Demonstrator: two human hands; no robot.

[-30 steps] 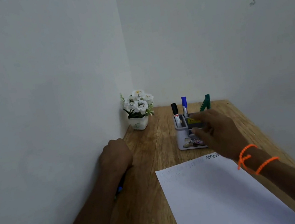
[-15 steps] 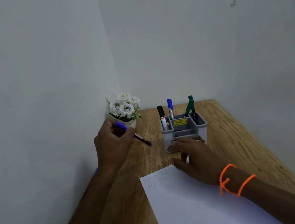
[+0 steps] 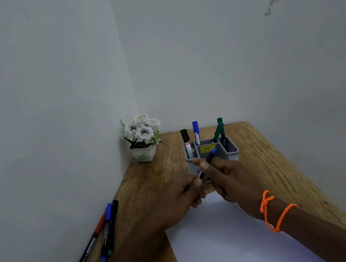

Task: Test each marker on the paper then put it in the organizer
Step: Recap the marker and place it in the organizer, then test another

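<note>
Wooden table in white-walled corner, paper below grip. Both hands meet above it: right hand and left hand each pinch blue-capped marker, organizer just behind.

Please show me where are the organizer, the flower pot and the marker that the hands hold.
organizer [image 3: 231, 152]: head view, on its grey right front wall.
flower pot [image 3: 145, 154]: head view, on the white pot's front.
marker in the hands [image 3: 210, 156]: head view, on the dark barrel near the blue end.
</note>
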